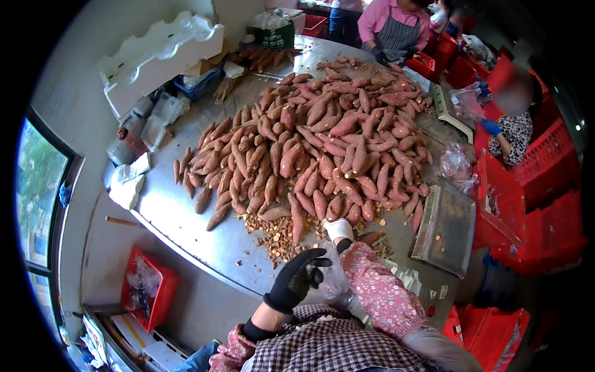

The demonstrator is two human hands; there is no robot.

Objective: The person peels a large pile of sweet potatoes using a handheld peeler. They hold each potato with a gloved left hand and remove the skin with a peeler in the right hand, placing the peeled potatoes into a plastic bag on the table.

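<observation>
My left hand (300, 279), in a black glove with a dotted grip palm, is raised near the table's front edge with its fingers bent. A clear plastic bag (333, 274) is right beside those fingers; whether they grip it is not clear. My right hand (339, 230), in a white glove, reaches to the near edge of a large heap of sweet potatoes (325, 139). Its fingertips are against the sweet potato (334, 208) there, and its grip is hidden. Cut root ends (279, 237) lie scattered left of this hand.
A metal-framed tray (444, 228) and a weighing scale (448, 111) stand along the right side of the steel table (186, 237). Red crates (488, 330) crowd the right; another red crate (148, 288) is lower left. Co-workers (395, 23) work across the table and at the right.
</observation>
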